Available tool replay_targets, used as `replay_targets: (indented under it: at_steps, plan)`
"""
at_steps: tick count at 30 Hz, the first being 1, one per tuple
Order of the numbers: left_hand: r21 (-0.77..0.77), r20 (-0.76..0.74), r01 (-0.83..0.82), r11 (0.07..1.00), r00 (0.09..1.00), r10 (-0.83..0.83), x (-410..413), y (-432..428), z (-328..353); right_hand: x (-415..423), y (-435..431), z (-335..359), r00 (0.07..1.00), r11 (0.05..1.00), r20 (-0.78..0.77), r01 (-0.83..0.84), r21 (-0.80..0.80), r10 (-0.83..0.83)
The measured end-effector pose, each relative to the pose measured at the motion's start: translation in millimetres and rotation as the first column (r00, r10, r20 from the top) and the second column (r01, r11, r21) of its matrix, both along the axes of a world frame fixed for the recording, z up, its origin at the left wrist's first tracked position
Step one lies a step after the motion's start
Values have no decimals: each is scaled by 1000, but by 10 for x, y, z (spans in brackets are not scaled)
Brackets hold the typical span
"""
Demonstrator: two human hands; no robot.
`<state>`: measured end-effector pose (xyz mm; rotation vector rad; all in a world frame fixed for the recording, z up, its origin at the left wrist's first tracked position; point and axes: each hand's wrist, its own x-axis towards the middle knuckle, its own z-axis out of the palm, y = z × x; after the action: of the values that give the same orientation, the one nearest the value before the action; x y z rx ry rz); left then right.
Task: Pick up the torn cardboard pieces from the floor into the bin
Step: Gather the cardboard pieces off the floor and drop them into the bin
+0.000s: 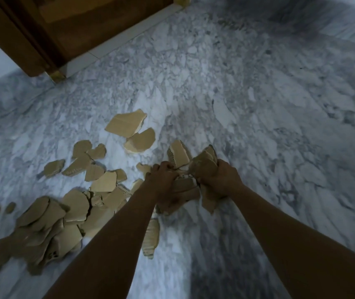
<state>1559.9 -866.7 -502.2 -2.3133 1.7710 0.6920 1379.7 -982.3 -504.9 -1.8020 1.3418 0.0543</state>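
At the centre of the frame, a bundle of torn cardboard pieces (pixel 179 157) is gripped from both sides. The left hand (pixel 163 175) is curled round its near edge, and the right hand (pixel 220 180) is clenched on a crumpled wad. Whether the bundle is lifted cannot be told. Loose pieces (pixel 75 203) are seen strewn over the marble floor (pixel 258 104) toward the lower left — two larger scraps (pixel 127 124) lie just above the hands. A wooden door (pixel 86 29) is seen at upper left.

a brown wooden door (pixel 99 24) stands at the grey-white marble floor's (pixel 258 104) far edge.
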Motion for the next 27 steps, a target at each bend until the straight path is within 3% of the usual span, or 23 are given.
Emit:
replay_targets:
  at_steps: [3, 6, 8, 10, 12, 14, 16, 19, 21, 23, 25, 27]
  plan:
    - [16, 59, 21, 1000, 998, -22, -23, 10, 20, -75, -41, 43, 999, 998, 33, 27, -57, -25]
    - [42, 125, 35, 998, 991, -40, -23, 20, 16, -130, -105, 144, 997, 941, 75, 20, -337, 5]
    - [60, 137, 48, 997, 989, -56, -27, 1, 21, -168, -115, 159, 996, 820, -22, -86, -567, 89]
    - [52, 98, 34, 998, 994, -39, -42, -9, 42, -216, -73, 108, 972, 740, -190, -230, -632, 139]
    - [38, 43, 8, 999, 999, -10, -62, 2, 59, -265, -34, 77, 965, 814, -233, -229, -534, 119]
    - [-3, -6, -8, 1000, 1000, 8, -40, 55, 75, -221, -74, 155, 991, 945, -133, -30, -327, -14]
    - [-47, -121, -69, 997, 991, 63, 29, 176, 86, -53, -167, 257, 992, 978, -13, 118, -169, -122]
    - [-118, -324, -277, 954, 919, 227, 176, 440, 165, 395, -297, 365, 990, 984, 96, 113, -134, -101]
    - [-145, -380, -418, 897, 861, 340, 270, 615, 240, 745, -329, 374, 996, 997, 65, 61, -50, -58]
    - [-153, -415, -523, 839, 804, 425, 380, 774, 263, 1046, -282, 273, 997, 999, -71, -42, 6, 42]
    - [-133, -422, -620, 773, 741, 522, 487, 888, 295, 1217, -183, 72, 981, 995, -178, -91, -37, 83]
    - [-126, -396, -647, 752, 727, 560, 598, 957, 290, 1273, -90, -66, 987, 995, -156, -41, -93, 26]
